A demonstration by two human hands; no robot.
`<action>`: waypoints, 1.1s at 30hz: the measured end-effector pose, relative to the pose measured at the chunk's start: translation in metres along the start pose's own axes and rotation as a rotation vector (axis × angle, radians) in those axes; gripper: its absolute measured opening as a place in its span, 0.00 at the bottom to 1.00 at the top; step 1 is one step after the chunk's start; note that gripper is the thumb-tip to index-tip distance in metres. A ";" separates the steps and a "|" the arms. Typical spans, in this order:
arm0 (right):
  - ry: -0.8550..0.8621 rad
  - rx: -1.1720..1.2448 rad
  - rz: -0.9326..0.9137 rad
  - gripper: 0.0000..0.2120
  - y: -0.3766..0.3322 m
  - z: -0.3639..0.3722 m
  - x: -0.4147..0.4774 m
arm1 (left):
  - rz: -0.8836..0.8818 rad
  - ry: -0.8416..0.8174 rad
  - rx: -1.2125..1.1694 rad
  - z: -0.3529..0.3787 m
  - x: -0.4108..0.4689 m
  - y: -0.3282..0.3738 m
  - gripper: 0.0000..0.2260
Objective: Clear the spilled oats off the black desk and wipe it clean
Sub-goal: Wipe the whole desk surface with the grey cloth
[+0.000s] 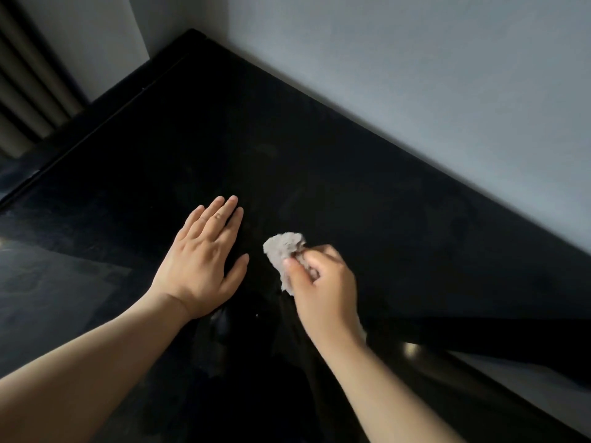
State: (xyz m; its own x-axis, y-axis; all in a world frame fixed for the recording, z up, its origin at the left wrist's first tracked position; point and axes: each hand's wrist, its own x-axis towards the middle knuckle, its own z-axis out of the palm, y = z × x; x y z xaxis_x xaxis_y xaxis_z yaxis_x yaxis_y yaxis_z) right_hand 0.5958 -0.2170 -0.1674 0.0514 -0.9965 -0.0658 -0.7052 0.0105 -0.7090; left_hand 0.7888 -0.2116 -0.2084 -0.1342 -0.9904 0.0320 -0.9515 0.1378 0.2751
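While the left hand (pixel 200 255) lies flat and open on the black desk (pixel 367 199), the right hand (pixel 321 282) beside it squeezes a small grey cloth (pixel 284 247). The cloth looks soft and light (bunched up like a ball), so a firm pinch in the middle should hold it.

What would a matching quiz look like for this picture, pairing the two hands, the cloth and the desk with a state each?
Column one: 1 left hand; 2 right hand; 3 cloth; 4 desk.
Column two: A black and glossy; B fingers straight, flat on the desk; C grey and bunched up; D curled round the cloth.
Pairs: 1-B; 2-D; 3-C; 4-A.
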 end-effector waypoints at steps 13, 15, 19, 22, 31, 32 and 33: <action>0.315 -0.234 0.014 0.10 0.007 0.025 0.030 | 0.021 0.053 -0.057 0.005 0.007 -0.003 0.30; 0.155 -0.195 -0.028 0.10 0.001 0.029 0.000 | 0.050 0.066 -0.139 0.002 0.006 -0.006 0.28; 0.042 0.068 0.010 0.16 0.001 -0.003 -0.035 | 0.086 0.139 -0.233 -0.019 -0.010 -0.013 0.21; 0.267 -0.008 0.024 0.17 0.010 -0.040 -0.012 | 0.078 0.125 -0.241 -0.026 -0.047 -0.017 0.22; 0.448 -0.281 0.047 0.10 0.011 0.024 0.009 | 0.001 0.017 -0.066 -0.027 -0.137 -0.036 0.29; 0.406 -0.264 0.024 0.10 0.003 0.033 -0.009 | 0.003 0.016 -0.068 -0.026 -0.141 -0.039 0.28; 0.342 -0.247 -0.008 0.10 -0.003 0.041 -0.030 | 0.012 0.010 -0.074 -0.024 -0.144 -0.042 0.28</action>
State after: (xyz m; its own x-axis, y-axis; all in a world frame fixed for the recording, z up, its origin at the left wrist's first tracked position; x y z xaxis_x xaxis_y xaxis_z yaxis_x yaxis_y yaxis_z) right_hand 0.6258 -0.1839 -0.1918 -0.1511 -0.9669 0.2057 -0.8564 0.0241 -0.5158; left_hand 0.8547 -0.0745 -0.2010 -0.1423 -0.9888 0.0457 -0.9266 0.1493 0.3452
